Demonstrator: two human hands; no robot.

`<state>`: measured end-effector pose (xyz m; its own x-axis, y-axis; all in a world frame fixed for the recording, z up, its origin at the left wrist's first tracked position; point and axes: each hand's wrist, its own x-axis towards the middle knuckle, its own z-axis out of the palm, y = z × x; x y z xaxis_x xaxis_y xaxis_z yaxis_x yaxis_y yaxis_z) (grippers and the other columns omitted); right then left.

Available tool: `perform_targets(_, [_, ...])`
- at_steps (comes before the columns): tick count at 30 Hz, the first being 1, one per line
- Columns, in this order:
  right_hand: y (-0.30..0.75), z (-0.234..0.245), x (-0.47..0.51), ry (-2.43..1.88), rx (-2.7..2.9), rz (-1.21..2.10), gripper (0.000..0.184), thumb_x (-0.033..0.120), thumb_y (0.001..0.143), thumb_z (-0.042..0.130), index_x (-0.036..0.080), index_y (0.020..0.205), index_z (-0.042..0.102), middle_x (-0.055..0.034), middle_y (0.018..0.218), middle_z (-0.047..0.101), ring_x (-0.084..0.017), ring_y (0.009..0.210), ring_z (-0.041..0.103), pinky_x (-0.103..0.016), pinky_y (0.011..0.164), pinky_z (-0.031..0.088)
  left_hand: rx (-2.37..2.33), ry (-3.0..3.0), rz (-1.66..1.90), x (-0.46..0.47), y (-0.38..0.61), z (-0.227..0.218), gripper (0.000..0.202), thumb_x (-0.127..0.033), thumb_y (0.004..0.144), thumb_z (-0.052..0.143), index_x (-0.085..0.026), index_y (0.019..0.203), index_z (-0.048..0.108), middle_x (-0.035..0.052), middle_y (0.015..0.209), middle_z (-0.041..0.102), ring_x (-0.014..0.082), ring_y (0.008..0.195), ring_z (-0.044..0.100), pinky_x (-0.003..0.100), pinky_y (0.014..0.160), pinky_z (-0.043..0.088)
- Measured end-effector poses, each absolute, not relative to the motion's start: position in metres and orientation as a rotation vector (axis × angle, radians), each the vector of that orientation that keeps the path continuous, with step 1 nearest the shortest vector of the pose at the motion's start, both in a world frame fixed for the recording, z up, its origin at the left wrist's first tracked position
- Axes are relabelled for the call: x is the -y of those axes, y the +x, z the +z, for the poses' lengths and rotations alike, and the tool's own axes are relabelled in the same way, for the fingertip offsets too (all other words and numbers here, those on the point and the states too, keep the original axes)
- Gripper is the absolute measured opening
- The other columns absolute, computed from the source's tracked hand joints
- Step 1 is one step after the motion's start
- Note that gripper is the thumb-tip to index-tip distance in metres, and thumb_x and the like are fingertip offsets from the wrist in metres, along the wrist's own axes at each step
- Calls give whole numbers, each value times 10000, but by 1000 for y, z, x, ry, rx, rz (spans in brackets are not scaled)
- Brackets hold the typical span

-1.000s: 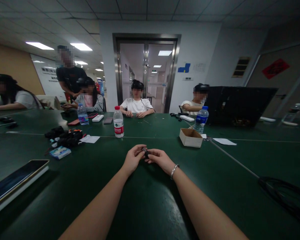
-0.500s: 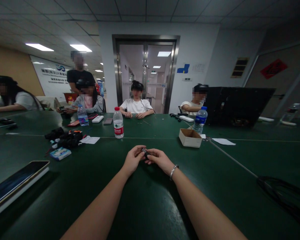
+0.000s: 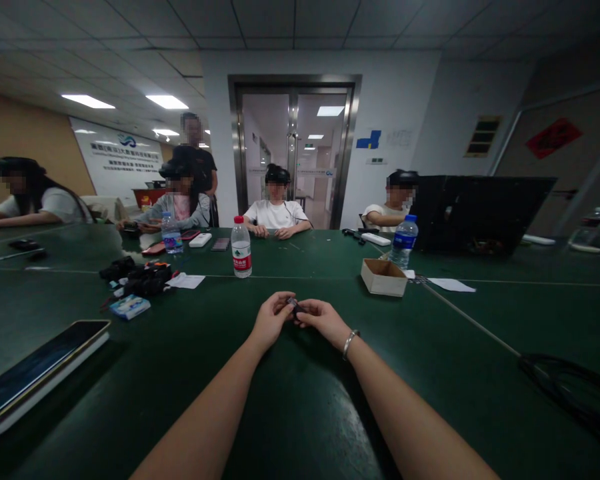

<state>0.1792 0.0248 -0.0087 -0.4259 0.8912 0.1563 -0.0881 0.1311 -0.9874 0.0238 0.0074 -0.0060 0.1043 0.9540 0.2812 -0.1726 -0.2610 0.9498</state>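
Observation:
Between my two hands is a small dark object with a silvery end [image 3: 293,307], held above the green table [image 3: 300,413]. It is too small for me to tell its kind. My left hand [image 3: 274,317] pinches it from the left, thumb and fingertips at the silvery end. From the other side, my right hand [image 3: 324,318] grips the dark part between thumb and fingers. A silver bracelet [image 3: 351,345] circles my right wrist. The fingers cover part of the object.
Ahead stand a red-capped water bottle [image 3: 241,248], an open cardboard box [image 3: 384,277] and a blue-capped bottle [image 3: 403,242]. A phone [image 3: 40,373] lies at left, near black gear [image 3: 143,275]. Black cable [image 3: 570,380] coils at right. Several people sit across the table; one person stands behind.
Both hands keep hold of the small object, its silvery end now showing a little more. My view has shifted slightly left. The standing person has moved to the right.

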Motion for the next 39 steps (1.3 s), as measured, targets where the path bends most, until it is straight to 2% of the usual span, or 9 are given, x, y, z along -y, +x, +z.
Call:
perform_targets(4, [178, -9, -25, -890, 1594, 1301, 437, 254, 523, 806, 141, 885, 588, -32, 828, 627, -114, 590, 572, -243, 558, 465, -873, 1352, 1385, -6, 23, -4, 292, -239, 711, 646, -145, 979, 579, 90, 969, 609, 192, 919, 584, 311, 778, 503])
perform_targets(8, [180, -5, -21, -821, 1578, 1450, 408, 313, 638, 742, 143, 975, 586, -63, 885, 633, -139, 673, 617, -245, 604, 481, -879, 1326, 1392, -4, 22, -2, 285, -240, 714, 648, -147, 975, 581, 90, 968, 611, 192, 922, 583, 315, 785, 501])
perform_targets(11, [181, -3, -20, -793, 1557, 1516, 361, 356, 692, 692, 125, 954, 605, -81, 865, 638, -151, 685, 632, -251, 616, 486, -871, 1311, 1392, -5, 22, -3, 296, -255, 712, 655, -153, 981, 584, 92, 978, 614, 195, 931, 581, 314, 784, 500])
perform_targets(19, [179, -9, -24, -826, 1558, 1390, 416, 241, 535, 804, 131, 866, 577, -30, 781, 640, -140, 636, 617, -246, 589, 494, -880, 1333, 1399, -9, 23, -7, 320, -282, 681, 678, -138, 953, 591, 94, 962, 615, 195, 917, 583, 323, 804, 486])
perform_targets(26, [181, -7, -23, -790, 1480, 1559, 355, 325, 662, 727, 133, 929, 594, -78, 865, 640, -159, 673, 646, -246, 598, 505, -866, 1349, 1415, -13, 21, -12, 308, -282, 689, 670, -147, 954, 591, 87, 962, 608, 186, 894, 584, 305, 776, 494])
perform_targets(34, [177, -9, -26, -824, 1539, 1398, 418, 243, 518, 812, 141, 854, 584, -22, 770, 633, -129, 624, 599, -234, 557, 487, -893, 1382, 1416, -13, 22, -12, 274, -253, 709, 641, -150, 960, 595, 89, 973, 611, 185, 915, 581, 332, 842, 465])
perform_targets(39, [180, -6, -24, -834, 1480, 1535, 342, 266, 668, 718, 136, 952, 580, -61, 824, 642, -155, 692, 635, -236, 595, 500, -900, 1366, 1419, -12, 21, -12, 268, -235, 715, 627, -149, 966, 586, 85, 959, 609, 188, 911, 580, 327, 816, 475])
